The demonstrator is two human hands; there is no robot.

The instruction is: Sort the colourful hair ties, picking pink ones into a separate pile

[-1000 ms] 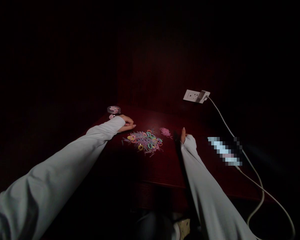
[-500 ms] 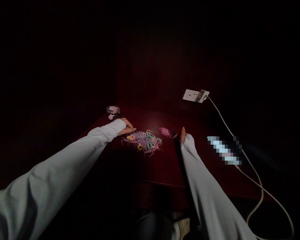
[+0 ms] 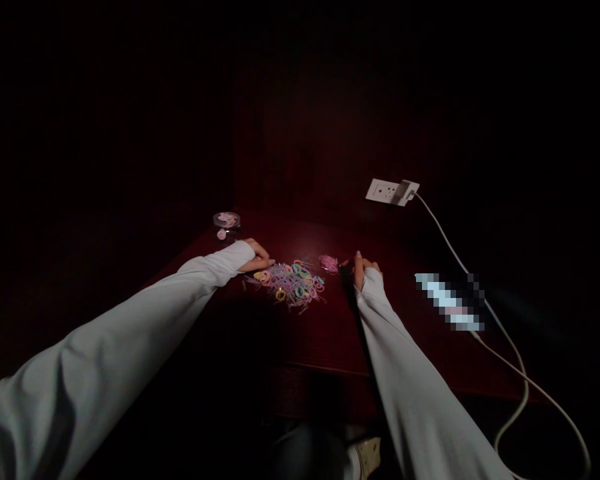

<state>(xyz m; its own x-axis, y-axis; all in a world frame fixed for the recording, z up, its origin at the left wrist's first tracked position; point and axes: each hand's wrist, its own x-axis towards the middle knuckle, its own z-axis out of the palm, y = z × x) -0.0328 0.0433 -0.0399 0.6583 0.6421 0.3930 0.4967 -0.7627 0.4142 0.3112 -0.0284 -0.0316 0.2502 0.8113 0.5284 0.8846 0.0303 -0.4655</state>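
Observation:
A loose heap of hair ties, thin purple bands mixed with thicker yellow, green, pink and orange loops, lies on the dark red table. At the heap's upper left edge rests my left hand, fingers bent and tips drawn together; what lies between them is too small to make out. A smaller pile of pink elastic bands lies just right of the heap. Beside that pile is my right hand, thumb raised and a shadowed finger reaching toward the bands. I see nothing held in it.
A round clear container with pale pink pieces stands at the back left. On the right lies a blurred-out lit device with a white cable, which also runs to a plug in the wall socket. The surroundings are very dark.
My right hand has moved left, closer to the pink bands. My left hand has shifted very slightly right along the heap's edge.

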